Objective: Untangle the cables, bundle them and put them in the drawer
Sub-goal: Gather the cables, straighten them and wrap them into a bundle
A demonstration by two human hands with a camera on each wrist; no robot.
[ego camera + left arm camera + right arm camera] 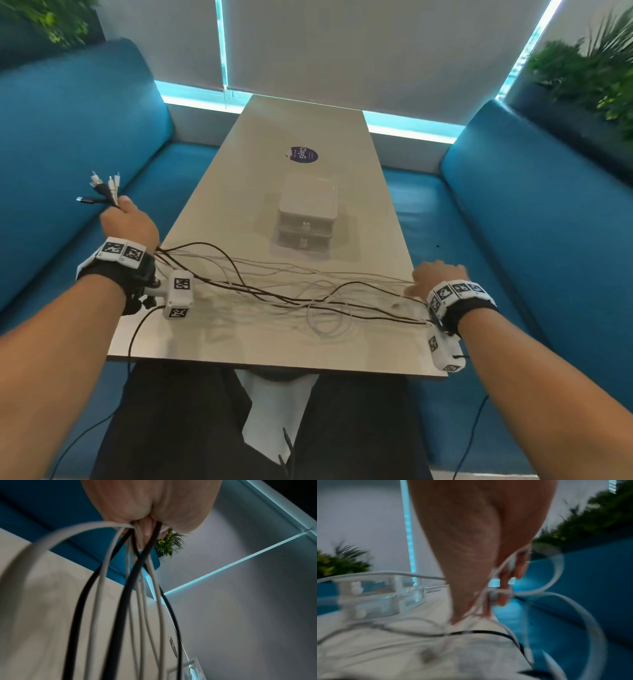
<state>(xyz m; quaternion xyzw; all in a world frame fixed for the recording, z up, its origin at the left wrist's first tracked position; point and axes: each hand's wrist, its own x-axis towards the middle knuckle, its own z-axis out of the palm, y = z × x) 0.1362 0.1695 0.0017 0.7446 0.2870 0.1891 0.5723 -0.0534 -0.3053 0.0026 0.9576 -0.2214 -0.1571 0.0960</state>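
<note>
**Cable set stretched across the table, both ends in hand**

The left hand [128, 222] is raised off the left edge of the table [239, 346], fist clenched around one gathered end of the cables [274, 291]; the plug ends [102, 188] fan out above the knuckles. The left wrist view confirms several white and black strands clamped together in the palm. The right hand [435, 279] sits at the right table edge, fingers curled around white strands, as the blurred right wrist view shows. Between the hands the cables run roughly parallel just above or on the tabletop, with one loose white loop sagging near the middle.

The small clear drawer unit [306, 216] stands further back on the table, both drawers closed.

Handling notes, as judgement: the cables are light, limp and smooth, so they will slide under a loose hold and spring out of coils. Take hold just behind the plugs, where the moulded ends stop slippage. The central loop should be pulled straight before coiling. Avoid sharp bends at the plug necks.
</note>
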